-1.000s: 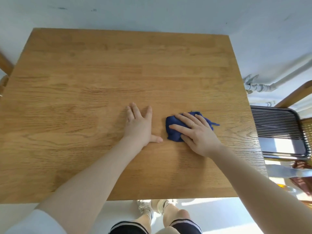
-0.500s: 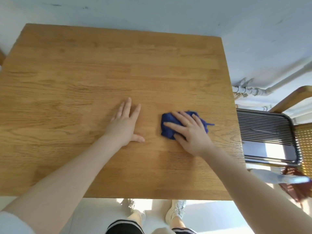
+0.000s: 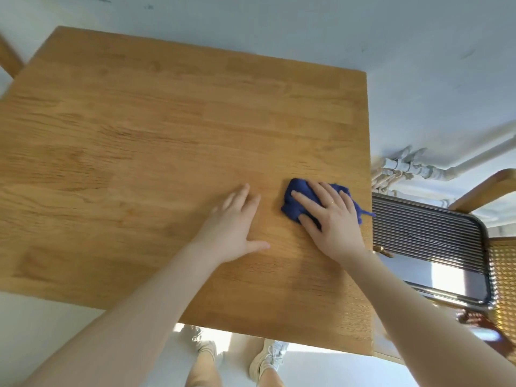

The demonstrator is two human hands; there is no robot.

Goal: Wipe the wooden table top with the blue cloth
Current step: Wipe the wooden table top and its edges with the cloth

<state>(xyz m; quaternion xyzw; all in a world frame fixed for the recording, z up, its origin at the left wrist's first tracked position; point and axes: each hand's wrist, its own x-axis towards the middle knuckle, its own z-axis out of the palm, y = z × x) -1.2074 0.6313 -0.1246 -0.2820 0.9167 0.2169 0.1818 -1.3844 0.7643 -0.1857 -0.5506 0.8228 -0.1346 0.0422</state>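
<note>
The wooden table top point(image 3: 156, 141) fills most of the view. A bunched blue cloth point(image 3: 296, 196) lies near the table's right edge. My right hand point(image 3: 329, 219) presses flat on the cloth with straight, spread fingers and covers much of it. My left hand point(image 3: 234, 224) rests flat on the bare wood just left of the cloth, fingers straight and thumb out, slightly blurred.
A ribbed metal chair seat point(image 3: 430, 247) stands right of the table, with a wooden chair arm point(image 3: 485, 188) and cane panel point(image 3: 502, 275) beyond. White pipes point(image 3: 413, 169) run along the wall. My feet point(image 3: 268, 358) show below the table's near edge.
My right hand has slid the blue cloth rightwards, closer to the table's right edge. My left hand has followed it to the right. The camera view has shifted and tilted.
</note>
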